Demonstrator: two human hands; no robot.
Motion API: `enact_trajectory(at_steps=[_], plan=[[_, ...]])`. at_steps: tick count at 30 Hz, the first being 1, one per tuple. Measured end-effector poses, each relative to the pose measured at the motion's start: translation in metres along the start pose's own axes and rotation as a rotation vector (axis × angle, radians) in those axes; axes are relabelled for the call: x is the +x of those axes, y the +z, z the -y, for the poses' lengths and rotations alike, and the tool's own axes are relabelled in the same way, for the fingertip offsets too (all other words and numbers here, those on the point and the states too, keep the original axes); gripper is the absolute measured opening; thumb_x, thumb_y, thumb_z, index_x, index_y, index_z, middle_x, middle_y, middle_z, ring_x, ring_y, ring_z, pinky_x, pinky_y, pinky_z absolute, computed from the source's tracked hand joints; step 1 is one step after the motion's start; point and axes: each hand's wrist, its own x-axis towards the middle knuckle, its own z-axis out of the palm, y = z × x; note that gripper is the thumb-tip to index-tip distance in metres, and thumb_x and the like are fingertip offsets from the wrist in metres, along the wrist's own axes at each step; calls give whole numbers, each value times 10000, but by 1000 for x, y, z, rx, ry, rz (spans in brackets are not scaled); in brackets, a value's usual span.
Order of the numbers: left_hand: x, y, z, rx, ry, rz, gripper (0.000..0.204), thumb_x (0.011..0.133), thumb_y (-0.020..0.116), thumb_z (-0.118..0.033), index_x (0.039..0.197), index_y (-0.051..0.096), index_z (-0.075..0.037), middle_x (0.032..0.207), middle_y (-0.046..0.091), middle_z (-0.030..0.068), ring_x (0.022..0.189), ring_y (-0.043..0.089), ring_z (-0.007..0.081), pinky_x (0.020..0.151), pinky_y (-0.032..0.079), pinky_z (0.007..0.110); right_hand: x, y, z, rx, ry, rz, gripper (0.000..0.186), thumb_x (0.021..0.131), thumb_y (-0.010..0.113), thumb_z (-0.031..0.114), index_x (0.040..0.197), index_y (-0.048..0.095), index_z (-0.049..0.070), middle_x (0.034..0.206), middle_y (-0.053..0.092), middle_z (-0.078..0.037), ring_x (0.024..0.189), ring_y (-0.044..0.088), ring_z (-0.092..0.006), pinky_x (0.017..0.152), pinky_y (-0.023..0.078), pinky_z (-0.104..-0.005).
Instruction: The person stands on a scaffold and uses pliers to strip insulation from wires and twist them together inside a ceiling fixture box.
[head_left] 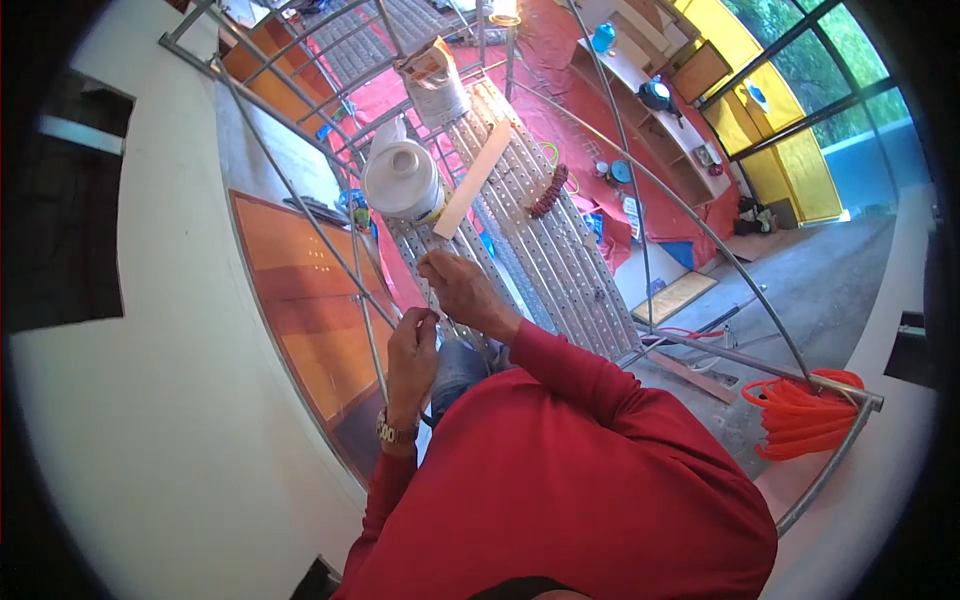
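My left hand (412, 355) and my right hand (452, 285) are raised in front of me over a perforated metal platform (550, 260), with fingers closed. What they hold, if anything, is too small to make out. Just beyond my hands, a white plastic bucket (395, 180) stands on the platform, a pale flat board (470, 180) lying beside it. A dark red coiled bundle (550, 190) lies to the right of the board. An open bag (440, 95) stands farther along the platform.
Scaffold rails (305, 185) surround the platform. An orange hose coil (800, 410) hangs at the lower right rail. Below are red sheeting (535, 55), a shelf unit (635, 105) and orange panels (295, 310). A white wall (170, 400) is at my left, windows upper right.
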Motion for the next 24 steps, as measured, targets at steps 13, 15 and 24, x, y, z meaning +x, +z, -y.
enact_trajectory(at_steps=[13,15,24], plan=[[152,-2,16,-281,116,239,154,1063,534,-158,1114,615,-38,891,641,62,717,539,100,644,440,277,112,-53,-15,68,312,-41,251,1008,606,205,932,699,-16,799,691,-128,702,668,-209,642,511,-361],[180,-17,8,-264,213,261,166,1060,525,-126,1144,605,-7,892,649,135,710,600,171,651,482,327,140,-52,-22,34,271,-26,259,1009,603,211,923,698,-14,784,689,-124,696,669,-211,638,511,-362],[276,-43,22,-311,168,263,161,1058,519,-90,1164,618,-21,878,653,123,673,601,191,617,480,343,244,-40,-30,362,581,78,332,1029,605,272,873,696,-7,708,648,-82,618,616,-138,567,478,-332]])
